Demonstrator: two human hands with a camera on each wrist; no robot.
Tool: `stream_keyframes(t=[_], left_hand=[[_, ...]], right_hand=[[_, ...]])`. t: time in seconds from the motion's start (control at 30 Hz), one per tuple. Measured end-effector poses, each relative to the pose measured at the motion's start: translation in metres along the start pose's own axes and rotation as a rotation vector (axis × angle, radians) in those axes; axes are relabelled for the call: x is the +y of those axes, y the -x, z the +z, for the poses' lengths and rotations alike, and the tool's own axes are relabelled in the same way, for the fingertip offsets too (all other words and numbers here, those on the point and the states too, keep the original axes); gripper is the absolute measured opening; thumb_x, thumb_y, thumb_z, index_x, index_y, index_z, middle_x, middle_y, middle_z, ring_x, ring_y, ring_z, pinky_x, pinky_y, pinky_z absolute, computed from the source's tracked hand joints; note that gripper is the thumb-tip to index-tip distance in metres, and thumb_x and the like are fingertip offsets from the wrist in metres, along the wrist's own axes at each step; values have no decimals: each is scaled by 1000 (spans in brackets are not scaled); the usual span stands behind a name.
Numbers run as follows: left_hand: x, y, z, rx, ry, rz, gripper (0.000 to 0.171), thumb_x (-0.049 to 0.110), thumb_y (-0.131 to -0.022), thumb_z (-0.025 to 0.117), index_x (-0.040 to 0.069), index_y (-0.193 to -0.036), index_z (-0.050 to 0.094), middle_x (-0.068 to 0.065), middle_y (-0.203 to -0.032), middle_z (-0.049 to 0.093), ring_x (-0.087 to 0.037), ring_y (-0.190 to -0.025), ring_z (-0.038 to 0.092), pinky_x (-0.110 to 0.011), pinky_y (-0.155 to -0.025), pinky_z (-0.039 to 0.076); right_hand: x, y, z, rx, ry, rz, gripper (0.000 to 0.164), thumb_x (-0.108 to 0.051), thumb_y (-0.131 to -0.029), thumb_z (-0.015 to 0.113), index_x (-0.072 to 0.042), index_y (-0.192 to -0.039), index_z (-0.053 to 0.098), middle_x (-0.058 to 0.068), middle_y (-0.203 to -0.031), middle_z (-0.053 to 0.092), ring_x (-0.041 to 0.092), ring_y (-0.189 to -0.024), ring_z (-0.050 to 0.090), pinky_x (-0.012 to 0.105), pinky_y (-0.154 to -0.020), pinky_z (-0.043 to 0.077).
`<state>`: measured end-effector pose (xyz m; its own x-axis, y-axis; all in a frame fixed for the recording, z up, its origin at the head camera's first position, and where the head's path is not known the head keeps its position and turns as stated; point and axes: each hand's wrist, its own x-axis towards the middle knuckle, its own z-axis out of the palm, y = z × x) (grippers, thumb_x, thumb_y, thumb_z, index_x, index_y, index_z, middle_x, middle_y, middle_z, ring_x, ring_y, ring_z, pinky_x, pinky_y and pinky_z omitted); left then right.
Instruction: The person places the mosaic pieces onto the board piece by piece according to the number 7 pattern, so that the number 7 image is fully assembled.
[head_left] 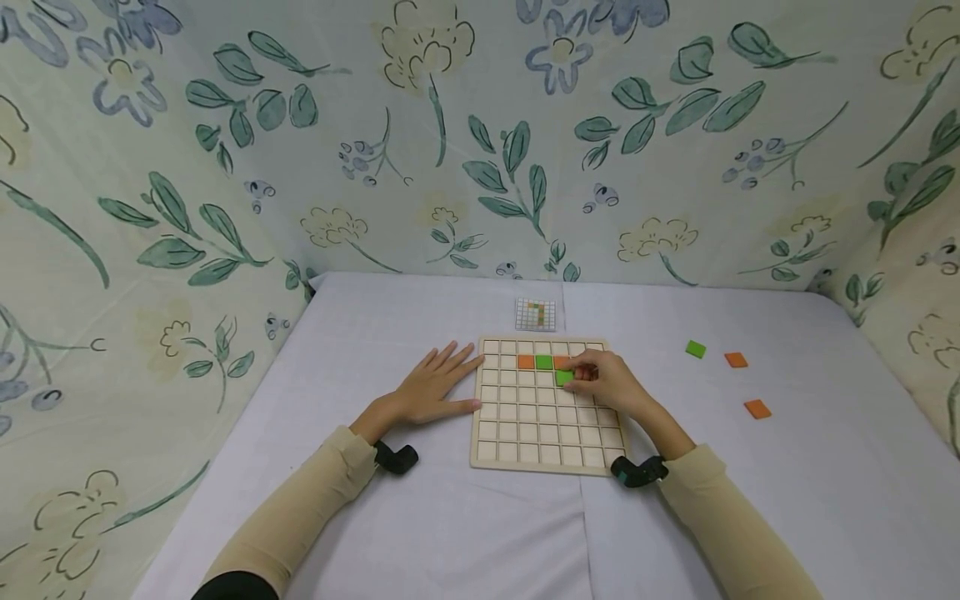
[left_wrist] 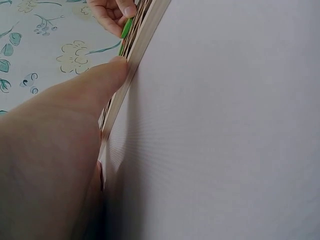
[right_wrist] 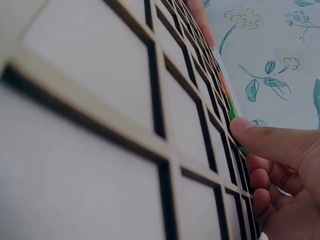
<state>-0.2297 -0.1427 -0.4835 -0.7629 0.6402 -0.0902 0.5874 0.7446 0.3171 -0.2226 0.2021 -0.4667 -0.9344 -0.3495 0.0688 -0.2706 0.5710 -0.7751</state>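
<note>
A wooden grid board (head_left: 528, 431) lies on the white cloth. My right hand (head_left: 611, 383) pinches a green square tile (head_left: 564, 379) between thumb and fingers over the second row from the far side. In the left wrist view that green tile (left_wrist: 127, 28) stands tilted at the board's surface. Just beyond it in the row are an orange tile (head_left: 526, 362), a green tile (head_left: 543, 362) and another orange tile (head_left: 561, 362), partly covered by the fingertips. My left hand (head_left: 431, 389) rests spread on the cloth, its fingertips and thumb at the board's left edge.
Behind the board lies a small pattern card (head_left: 536, 315) with a coloured grid. To the right are a loose green tile (head_left: 696, 349), one orange tile (head_left: 737, 360) and another orange tile (head_left: 757, 409). Floral fabric (head_left: 450, 167) hangs around the table.
</note>
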Motion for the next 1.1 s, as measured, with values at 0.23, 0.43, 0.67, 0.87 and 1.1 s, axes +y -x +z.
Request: stream_keyframes(t=[0.23, 0.43, 0.67, 0.87, 1.1], left_hand=[[-1, 0, 1, 10, -4, 3, 86, 72, -95, 40, 26, -162, 11, -2, -167, 2, -29, -152, -3, -52, -119, -2], [-1, -1, 2, 6, -6, -4, 87, 73, -95, 39, 27, -162, 10, 0, -167, 1, -28, -152, -4, -52, -119, -2], [-2, 0, 4, 7, -6, -1, 87, 73, -95, 39, 27, -162, 9, 0, -167, 1, -28, -152, -5, -51, -119, -3], [-3, 0, 4, 24, 9, 15, 86, 71, -95, 41, 26, -162, 11, -3, -167, 3, -29, -152, -4, -52, -119, -3], [-1, 0, 4, 25, 9, 11, 86, 71, -95, 41, 25, -162, 12, -3, -167, 4, -29, -152, -4, -52, -119, -3]], right_hand=[[-1, 1, 0, 3, 4, -5, 28, -3, -82, 81, 4, -109, 73, 4, -79, 57, 20, -72, 50, 25, -60, 42], [-2, 2, -2, 2, -10, 17, 30, -5, -83, 81, 3, -111, 73, 5, -81, 58, 21, -74, 51, 25, -62, 43], [-5, 7, -13, 42, -12, 16, 30, -7, -85, 80, 3, -113, 72, 6, -83, 61, 22, -76, 54, 26, -67, 48], [-3, 15, -30, 92, -14, 17, 32, -9, -87, 79, 2, -115, 72, 7, -82, 61, 23, -79, 52, 24, -68, 46], [2, 34, -53, 176, 16, 64, 35, -14, -86, 80, 2, -116, 71, 9, -85, 59, 25, -79, 50, 22, -60, 42]])
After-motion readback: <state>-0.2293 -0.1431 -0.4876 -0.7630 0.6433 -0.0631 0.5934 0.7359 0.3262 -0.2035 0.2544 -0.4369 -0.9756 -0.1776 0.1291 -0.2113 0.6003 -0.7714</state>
